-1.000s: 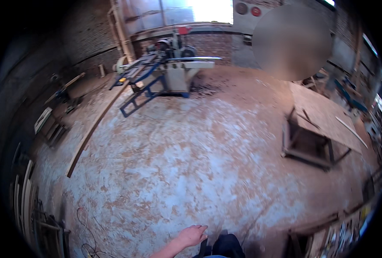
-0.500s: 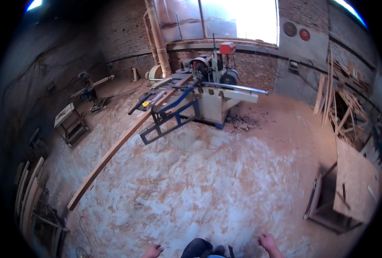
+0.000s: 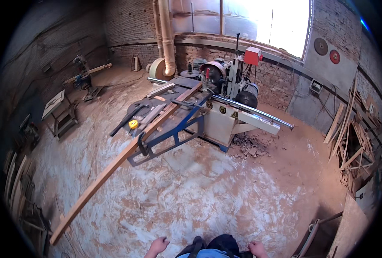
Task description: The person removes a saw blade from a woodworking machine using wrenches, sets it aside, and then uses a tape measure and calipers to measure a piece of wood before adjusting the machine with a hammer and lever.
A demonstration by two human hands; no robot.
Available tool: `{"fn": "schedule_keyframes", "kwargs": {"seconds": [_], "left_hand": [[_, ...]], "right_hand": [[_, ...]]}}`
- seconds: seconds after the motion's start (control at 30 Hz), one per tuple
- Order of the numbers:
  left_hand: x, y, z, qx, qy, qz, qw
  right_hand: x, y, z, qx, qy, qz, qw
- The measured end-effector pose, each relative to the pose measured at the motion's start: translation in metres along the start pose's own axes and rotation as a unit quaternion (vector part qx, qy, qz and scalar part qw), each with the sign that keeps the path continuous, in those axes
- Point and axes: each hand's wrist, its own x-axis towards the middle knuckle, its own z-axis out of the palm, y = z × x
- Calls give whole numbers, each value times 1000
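Head view, from where I stand: the person's left hand (image 3: 159, 245) is low at the bottom edge, out to the left of the dark-clad legs (image 3: 223, 244), with its fingers pointing inward. It looks bare of any object, but it is too small for me to tell how far the fingers are spread. Over on the other side of the legs, the right hand (image 3: 256, 248) hangs at about the same height. Its fingers seem bent, though I can't tell how tightly, and I see nothing in its grasp. Both hands are well apart from each other and from the machine (image 3: 219, 121).

Ahead, a long wooden beam (image 3: 94, 189) lies aslant across the machine's dark table (image 3: 180, 88), its near end jutting out over the dusty floor (image 3: 182, 189) toward the lower left. A black clamp (image 3: 143, 146) sits at the beam where it leaves the table. Just beside the beam on the table is a yellow tape measure (image 3: 133, 124). Dark scraps (image 3: 253, 146) litter the floor by the machine's base.
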Motion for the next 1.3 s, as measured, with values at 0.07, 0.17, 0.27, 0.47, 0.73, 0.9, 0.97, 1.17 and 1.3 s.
{"fn": "schedule_keyframes", "kwargs": {"seconds": [0.07,0.17,0.27,0.47,0.73,0.9,0.97,1.17,1.3], "left_hand": [[56,79,-75,-49,50,44,997],[130,213,-182,-64,99,94,989],[221,285,-249,-95,180,154,967],[376,367,-373,-35,354,178,918],[589,398,-505,103,442,141,880],[728,403,-570,131,431,96,888],[775,410,-581,158,421,102,887],[837,389,-609,209,370,51,904],[862,393,-608,217,365,47,904]], "right_hand": [[55,-38,-2,64,23,42,997],[151,-91,-18,46,0,32,998],[256,-149,-25,36,-16,2,999],[432,-352,-40,-100,-38,-184,977],[597,-672,-11,-5,-25,-327,945],[742,-744,54,178,-155,-66,970],[782,-754,65,286,-168,69,941],[795,-812,86,142,-181,129,965],[800,-803,86,199,-162,81,963]]}}
